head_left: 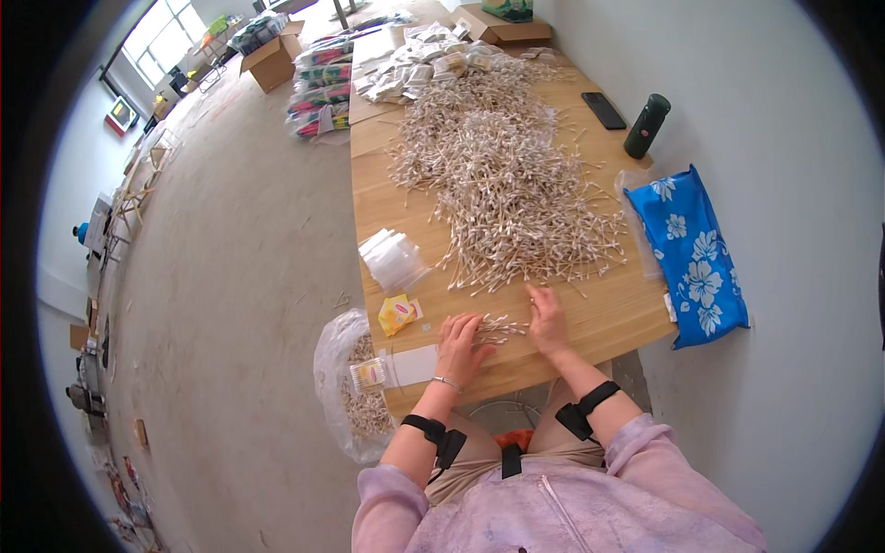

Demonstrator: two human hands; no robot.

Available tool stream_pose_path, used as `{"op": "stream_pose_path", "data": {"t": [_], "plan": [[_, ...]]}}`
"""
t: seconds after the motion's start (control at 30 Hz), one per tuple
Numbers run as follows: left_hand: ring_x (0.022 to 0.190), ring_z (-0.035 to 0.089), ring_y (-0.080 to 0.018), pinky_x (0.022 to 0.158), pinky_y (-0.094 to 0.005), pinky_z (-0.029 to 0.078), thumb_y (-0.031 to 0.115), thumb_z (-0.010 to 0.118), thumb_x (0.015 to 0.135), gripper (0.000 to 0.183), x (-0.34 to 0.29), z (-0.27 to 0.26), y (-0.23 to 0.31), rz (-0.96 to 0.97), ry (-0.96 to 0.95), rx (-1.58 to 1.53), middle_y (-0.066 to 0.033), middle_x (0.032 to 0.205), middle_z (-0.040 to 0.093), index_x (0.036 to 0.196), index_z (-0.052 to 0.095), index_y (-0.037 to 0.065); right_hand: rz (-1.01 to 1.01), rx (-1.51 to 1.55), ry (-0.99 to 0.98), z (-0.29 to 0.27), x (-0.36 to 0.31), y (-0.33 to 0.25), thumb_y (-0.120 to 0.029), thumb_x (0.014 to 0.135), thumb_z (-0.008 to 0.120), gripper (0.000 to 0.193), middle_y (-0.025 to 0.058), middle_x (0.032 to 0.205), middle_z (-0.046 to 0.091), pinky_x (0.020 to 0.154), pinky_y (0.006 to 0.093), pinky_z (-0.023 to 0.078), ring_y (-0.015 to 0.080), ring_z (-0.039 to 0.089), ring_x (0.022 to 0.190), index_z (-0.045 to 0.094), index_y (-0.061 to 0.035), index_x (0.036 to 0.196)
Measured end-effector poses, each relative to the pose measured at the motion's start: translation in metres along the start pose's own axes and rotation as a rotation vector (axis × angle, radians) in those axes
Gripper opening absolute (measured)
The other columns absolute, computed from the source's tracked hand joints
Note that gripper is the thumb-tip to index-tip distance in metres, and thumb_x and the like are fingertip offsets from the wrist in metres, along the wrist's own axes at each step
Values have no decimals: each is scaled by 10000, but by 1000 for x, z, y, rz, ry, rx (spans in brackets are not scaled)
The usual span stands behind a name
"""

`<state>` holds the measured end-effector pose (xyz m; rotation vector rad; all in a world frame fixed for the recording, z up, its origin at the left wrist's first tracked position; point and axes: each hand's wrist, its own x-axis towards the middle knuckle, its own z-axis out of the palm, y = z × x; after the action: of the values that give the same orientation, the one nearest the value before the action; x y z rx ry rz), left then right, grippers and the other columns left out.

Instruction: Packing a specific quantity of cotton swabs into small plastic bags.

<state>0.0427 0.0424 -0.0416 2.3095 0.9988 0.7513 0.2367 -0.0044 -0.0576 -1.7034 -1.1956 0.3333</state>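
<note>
A small bunch of cotton swabs (502,329) lies on the near part of the wooden table, between my two hands. My left hand (459,347) is curled over the left end of this bunch, its swabs fanning out to the right from the fingers. Just right of the bunch, my right hand (546,319) rests at the tabletop with its fingers stretched forward and apart, holding nothing visible. Beyond both hands spreads a big heap of loose cotton swabs (516,194). Left of my left hand are a white strip (412,366) and a small filled swab packet (367,372) at the table edge.
Clear plastic sleeves (392,258) and yellow cards (396,314) lie along the left edge. A plastic bag of swabs (359,405) stands below it. On the right are a blue floral pack (693,258), dark bottle (647,126) and phone (603,111). White packets (424,64) cover the far end.
</note>
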Motion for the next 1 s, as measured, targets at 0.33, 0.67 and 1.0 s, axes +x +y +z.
{"op": "stream_pose_path", "data": {"t": [0.33,0.67,1.0], "plan": [[1054,537,-323,969,-419,419,72,746,696,354,-7,5,3,-41,115,-102,-125,1062,603,1026,623,44,-430,-418,-285,-2,-18,-35,-90,768,603,304,35,1069,580,899,384,411,237,486,1067,635,-108,1069],[944,613,-271,961,-416,443,46,723,729,107,-7,7,-4,-28,230,-157,-82,894,670,819,666,37,-447,-258,-251,-4,-15,-15,-41,736,661,141,56,881,576,820,371,435,261,517,911,654,-80,871],[905,621,-269,977,-419,436,59,730,725,125,-8,7,-5,-19,224,-143,-90,865,667,832,669,44,-217,-303,13,-27,-3,1,-105,766,673,149,47,908,584,837,373,421,263,521,922,667,-93,914]]}}
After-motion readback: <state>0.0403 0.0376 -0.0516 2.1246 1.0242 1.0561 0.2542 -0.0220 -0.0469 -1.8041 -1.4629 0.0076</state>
